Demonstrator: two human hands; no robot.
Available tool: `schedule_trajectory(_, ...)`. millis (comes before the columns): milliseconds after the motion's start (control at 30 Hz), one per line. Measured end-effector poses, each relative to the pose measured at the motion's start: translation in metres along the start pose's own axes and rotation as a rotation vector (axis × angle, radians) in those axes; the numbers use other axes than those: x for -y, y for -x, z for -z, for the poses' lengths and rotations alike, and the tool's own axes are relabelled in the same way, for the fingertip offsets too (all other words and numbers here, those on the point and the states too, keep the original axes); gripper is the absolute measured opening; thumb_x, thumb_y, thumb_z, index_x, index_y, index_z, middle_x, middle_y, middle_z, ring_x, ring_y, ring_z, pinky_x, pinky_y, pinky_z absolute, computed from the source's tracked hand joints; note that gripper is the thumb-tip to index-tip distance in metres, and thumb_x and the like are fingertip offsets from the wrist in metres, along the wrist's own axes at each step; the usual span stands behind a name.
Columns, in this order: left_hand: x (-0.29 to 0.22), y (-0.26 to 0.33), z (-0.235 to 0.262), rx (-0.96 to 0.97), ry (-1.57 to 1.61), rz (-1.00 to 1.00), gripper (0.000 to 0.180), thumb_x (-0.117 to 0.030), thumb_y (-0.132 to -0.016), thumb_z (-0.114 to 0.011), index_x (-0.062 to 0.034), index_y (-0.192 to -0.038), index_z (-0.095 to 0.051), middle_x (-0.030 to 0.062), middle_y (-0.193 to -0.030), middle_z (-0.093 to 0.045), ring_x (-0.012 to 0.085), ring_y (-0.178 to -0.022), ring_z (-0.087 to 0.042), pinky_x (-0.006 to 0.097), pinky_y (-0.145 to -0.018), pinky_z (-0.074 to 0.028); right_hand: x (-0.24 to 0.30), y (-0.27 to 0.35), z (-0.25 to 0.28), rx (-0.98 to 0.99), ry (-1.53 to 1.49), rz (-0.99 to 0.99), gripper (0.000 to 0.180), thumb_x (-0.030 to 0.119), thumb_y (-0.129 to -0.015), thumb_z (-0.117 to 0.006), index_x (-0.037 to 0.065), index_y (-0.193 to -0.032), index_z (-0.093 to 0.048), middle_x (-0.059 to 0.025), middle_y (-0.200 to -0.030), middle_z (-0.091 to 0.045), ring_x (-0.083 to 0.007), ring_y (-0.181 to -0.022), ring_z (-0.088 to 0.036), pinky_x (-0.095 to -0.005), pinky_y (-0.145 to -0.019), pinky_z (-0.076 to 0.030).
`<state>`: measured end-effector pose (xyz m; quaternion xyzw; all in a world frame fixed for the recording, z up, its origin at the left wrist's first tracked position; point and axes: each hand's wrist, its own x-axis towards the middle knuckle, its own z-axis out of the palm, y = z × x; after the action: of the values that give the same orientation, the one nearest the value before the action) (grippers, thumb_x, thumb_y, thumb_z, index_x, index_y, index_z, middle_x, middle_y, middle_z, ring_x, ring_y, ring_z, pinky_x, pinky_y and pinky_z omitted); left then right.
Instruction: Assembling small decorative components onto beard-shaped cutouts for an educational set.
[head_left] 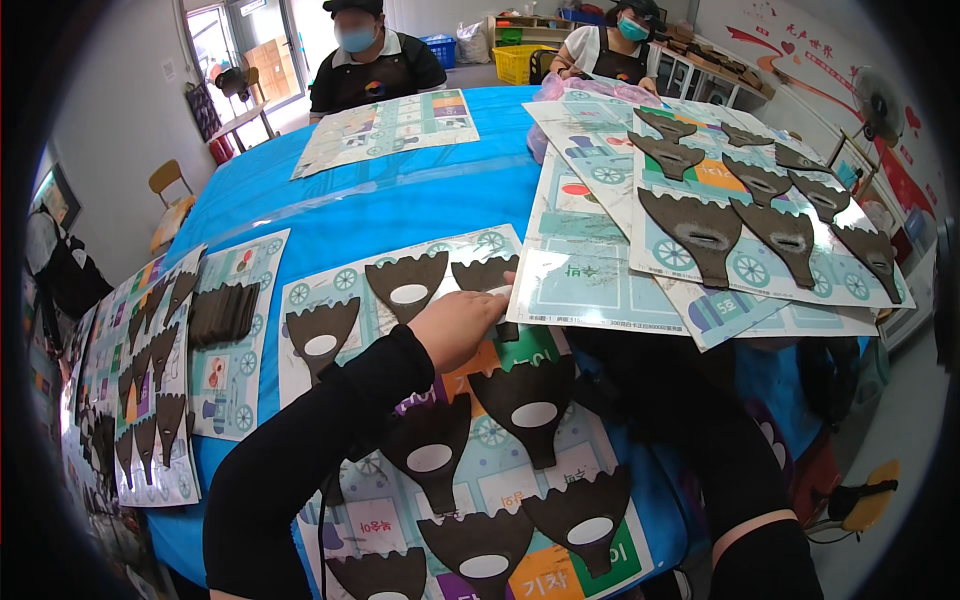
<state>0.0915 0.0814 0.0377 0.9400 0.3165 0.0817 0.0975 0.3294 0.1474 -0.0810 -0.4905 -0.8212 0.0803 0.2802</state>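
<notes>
My left hand (462, 328) reaches over a printed sheet (300, 295) lying in front of me. Its fingertips are drawn together at the white oval of a dark brown, scallop-topped cutout (480, 272), close to the edge of a raised sheet. What they pinch, if anything, I cannot make out. Several more such cutouts (525, 400) with white ovals lie in rows on the sheet. My right forearm in its black sleeve (700, 420) runs under the overhanging sheets (570, 265), which hide my right hand.
On the overhanging sheets lie brown cutouts (700, 235) with slots. At left, a row of stacked brown pieces (225, 315) and more sheets (180, 440) rest on the blue tablecloth (400, 180). Two people (375, 65) are across the table, by another sheet (390, 130).
</notes>
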Motion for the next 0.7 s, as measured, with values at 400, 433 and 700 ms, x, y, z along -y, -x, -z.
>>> schedule_trajectory(400, -0.001, -0.005, 0.002, 0.025, 0.021, 0.048, 0.049, 0.006, -0.078, -0.049, 0.0033, -0.127, -0.044, 0.0221, -0.105, -0.061, 0.0376, -0.098, -0.058, 0.044, -0.084, -0.048, -0.006, 0.009, 0.001, -0.065, 0.223, 0.093, 0.022, 0.019, -0.092, -0.056, 0.002, -0.104, -0.059, -0.016, -0.091, -0.064, -0.028, -0.08, -0.063, -0.042, -0.072, -0.049)
schedule_trajectory(433, 0.005, -0.001, -0.002, 0.036, 0.045, 0.084, 0.049, 0.006, -0.078, -0.048, 0.0019, -0.127, -0.045, 0.022, -0.105, -0.061, 0.038, -0.099, -0.058, 0.044, -0.085, -0.048, 0.003, 0.011, -0.002, -0.075, 0.23, 0.096, 0.022, 0.019, -0.092, -0.056, 0.002, -0.104, -0.059, -0.0161, -0.091, -0.064, -0.0282, -0.08, -0.063, -0.0422, -0.073, -0.049)
schedule_trajectory(700, -0.024, 0.08, 0.037, -0.314, 0.261, 0.179, 0.037, 0.011, -0.081, -0.042, 0.0006, -0.115, -0.053, 0.0168, -0.113, -0.054, 0.0345, -0.107, -0.053, 0.037, -0.095, -0.042, 0.053, 0.004, 0.021, -0.162, 0.372, 0.225, 0.022, 0.019, -0.092, -0.055, 0.002, -0.104, -0.059, -0.0168, -0.091, -0.064, -0.0297, -0.081, -0.063, -0.0435, -0.073, -0.049)
